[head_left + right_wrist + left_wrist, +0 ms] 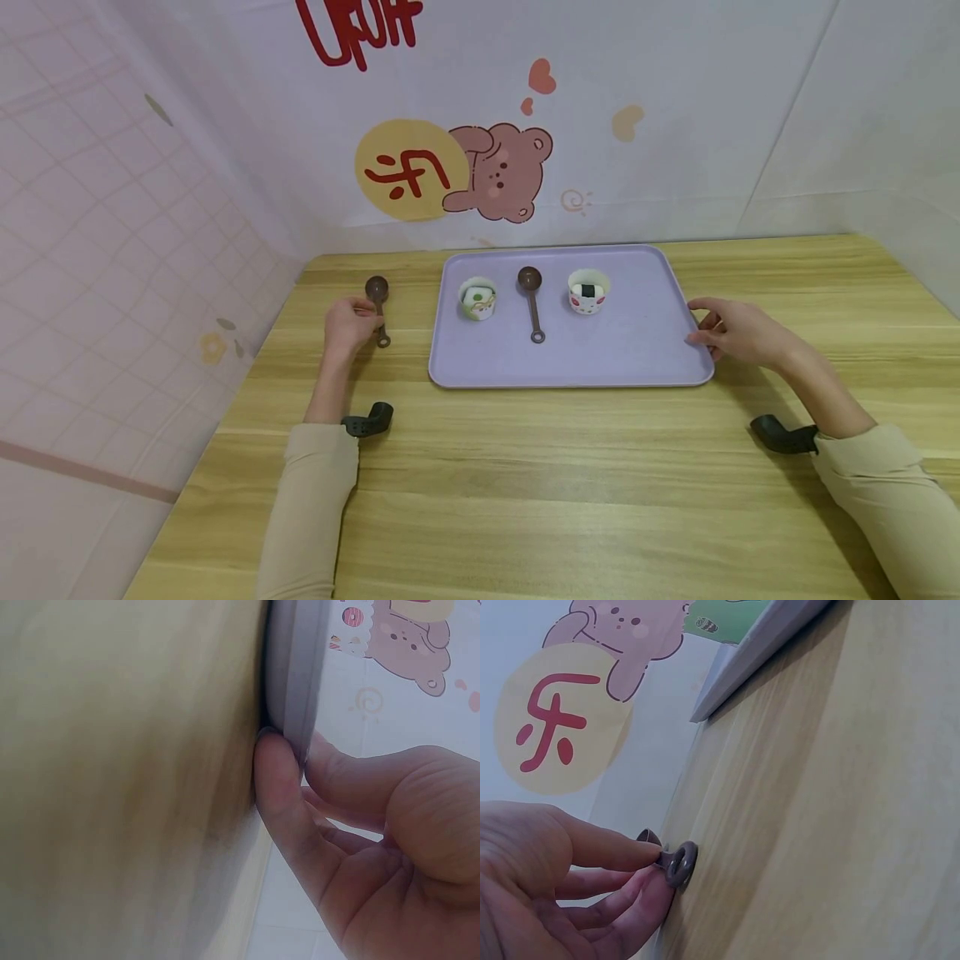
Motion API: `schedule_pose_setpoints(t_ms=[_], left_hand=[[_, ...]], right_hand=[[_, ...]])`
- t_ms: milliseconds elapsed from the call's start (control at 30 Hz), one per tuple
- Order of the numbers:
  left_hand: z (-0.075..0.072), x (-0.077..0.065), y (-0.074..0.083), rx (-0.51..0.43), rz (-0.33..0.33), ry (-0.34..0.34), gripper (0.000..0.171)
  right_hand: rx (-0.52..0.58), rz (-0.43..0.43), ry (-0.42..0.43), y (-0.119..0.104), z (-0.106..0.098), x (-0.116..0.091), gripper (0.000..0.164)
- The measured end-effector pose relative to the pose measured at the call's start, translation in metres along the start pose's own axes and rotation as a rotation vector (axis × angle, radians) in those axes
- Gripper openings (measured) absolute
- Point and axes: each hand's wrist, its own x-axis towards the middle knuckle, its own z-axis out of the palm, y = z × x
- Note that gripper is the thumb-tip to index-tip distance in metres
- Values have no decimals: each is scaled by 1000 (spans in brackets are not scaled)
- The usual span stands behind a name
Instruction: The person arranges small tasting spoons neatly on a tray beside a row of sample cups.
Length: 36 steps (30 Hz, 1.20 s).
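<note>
Wood-grain tabletop (525, 500), pale yellow-brown, runs back to a white backdrop (690, 75) printed with a brown bear (510, 179) and a yellow disc (375, 196) bearing a red character. Lilac and shallow, a rectangular tray (637, 346) lies on the far part of the tabletop. On it stand 2 small patterned cups: the left cup (480, 314) holds a white piece with a green dot (478, 295), and the right cup (587, 307) holds a white piece with a black band (588, 291). Between these 2 cups lies a brown spoon (533, 308), its round bowl toward the backdrop and its ringed handle end toward the person.

Another spoon, the outer spoon (377, 288), also brown, is just left of the tray, apart from it. The left hand (349, 325) pinches its handle near the ring between thumb and finger, nearly closed. The right hand (738, 331) grips the tray's right edge, thumb above the rim and a finger beneath, with only the rim's thickness between them. Both sleeves (309, 500) are beige, and each wrist carries a black device (367, 422).
</note>
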Motion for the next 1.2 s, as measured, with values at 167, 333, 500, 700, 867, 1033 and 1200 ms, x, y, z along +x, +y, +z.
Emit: schedule_pose_setpoints(t_ms=[167, 333, 500, 700, 867, 1033, 1200], left_hand=[[0, 0, 0, -8, 1, 7, 36], [1, 0, -1, -1, 14, 17, 33], [2, 1, -1, 17, 22, 9, 31], [1, 0, 0, 8, 18, 3, 29], [1, 0, 1, 8, 8, 4, 28], [0, -2, 5, -15, 1, 2, 27], [-1, -3, 10, -21, 11, 0, 28]], right_hand=[[-1, -3, 3, 1, 0, 0, 59], [5, -4, 3, 1, 0, 1, 59], [3, -3, 2, 0, 0, 0, 58], [0, -4, 3, -2, 0, -1, 58], [2, -3, 7, -1, 0, 0, 58], [3, -1, 6, -1, 1, 0, 58], [3, 4, 5, -2, 1, -1, 58]])
